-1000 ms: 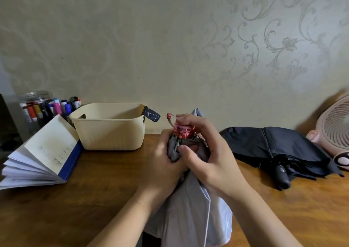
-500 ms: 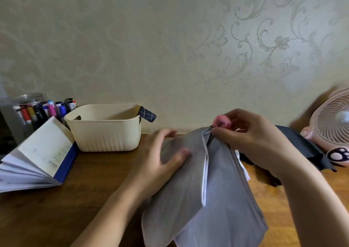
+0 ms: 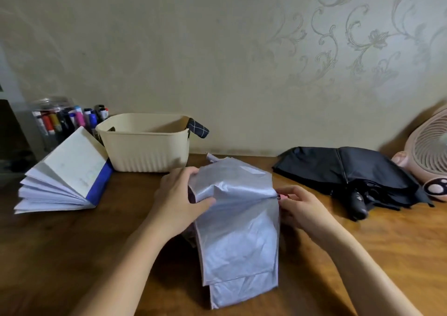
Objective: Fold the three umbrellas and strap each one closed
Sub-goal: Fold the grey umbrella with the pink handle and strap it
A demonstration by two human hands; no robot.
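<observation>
Umbrella [image 3: 198,128], navy-checked, in basket [image 3: 145,146]; markers [image 3: 52,124] in jar [image 3: 53,101]

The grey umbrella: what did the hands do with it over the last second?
The hands drew apart: the left hand now grips a fold of the grey umbrella, the right hand moved right, pinching a rib tip, so the bunched canopy is spread flat. The black umbrella, basket and book stayed put.
</observation>
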